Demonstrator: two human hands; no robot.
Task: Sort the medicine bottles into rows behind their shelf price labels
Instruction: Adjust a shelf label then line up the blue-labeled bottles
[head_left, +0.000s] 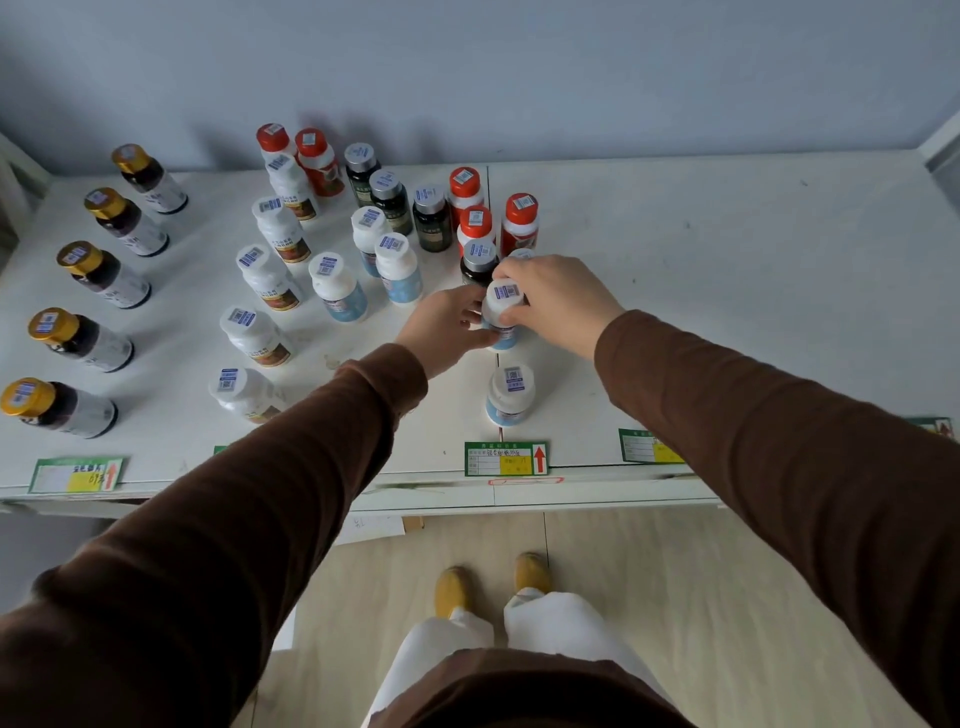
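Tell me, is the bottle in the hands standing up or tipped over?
Standing up: the blue-label bottle shows its white cap on top, base on the shelf.

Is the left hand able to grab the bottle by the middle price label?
Probably yes. The left hand is just behind that bottle, with bare shelf between, though it now grips another bottle with the right hand.

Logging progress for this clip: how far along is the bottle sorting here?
Roughly midway. Done: five gold-capped bottles in a row behind the left price label, and a row of white bottles with brown labels. In hand: both hands, left hand and right hand, set a blue-labelled bottle behind another above the middle price label. Left: the mixed cluster of red-capped bottles, dark and blue-labelled ones.
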